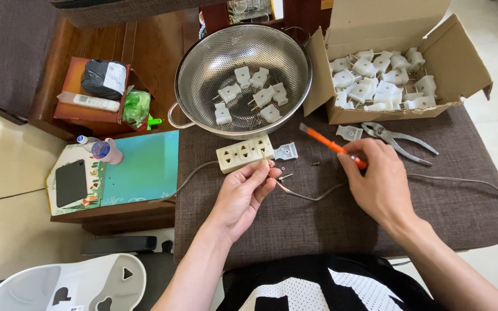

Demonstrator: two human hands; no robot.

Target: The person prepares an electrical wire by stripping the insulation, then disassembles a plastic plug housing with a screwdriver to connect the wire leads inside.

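While the left hand point(248, 187) pinches the bared copper end of a thin grey two-core cable point(312, 196) between thumb and fingertips, just in front of the cream plastic multi-socket power strip point(243, 153) near the middle of the brown fabric-covered bench point(318, 224), the right hand point(376, 178) is closed round an orange-handled screwdriver point(329, 144), its shaft angled up toward the far edge. That cable looks light and floppy, likely to spring away if released, so the place to hold it is right behind the stripped tip, where the fingers already sit; the fine strands seem easily frayed or bent. The screwdriver is stiff and slim, best gripped mid-handle as it is now. A pale plug cover point(286, 151) lies touching the strip's right end, and tiny dark screws point(316, 164) dot the cloth beside it, small enough to roll off or get lost. Steel pliers point(396, 138) rest toward the right, in front of an open cardboard box of white plugs point(384, 80) at the far right corner; a perforated steel colander point(243, 75) beside it holds more plugs. The screwdriver's tip is hidden behind the right hand's fingers, the cable's far run slips off the right edge, and whatever the left fingertips hold besides the wire is too small to make out.
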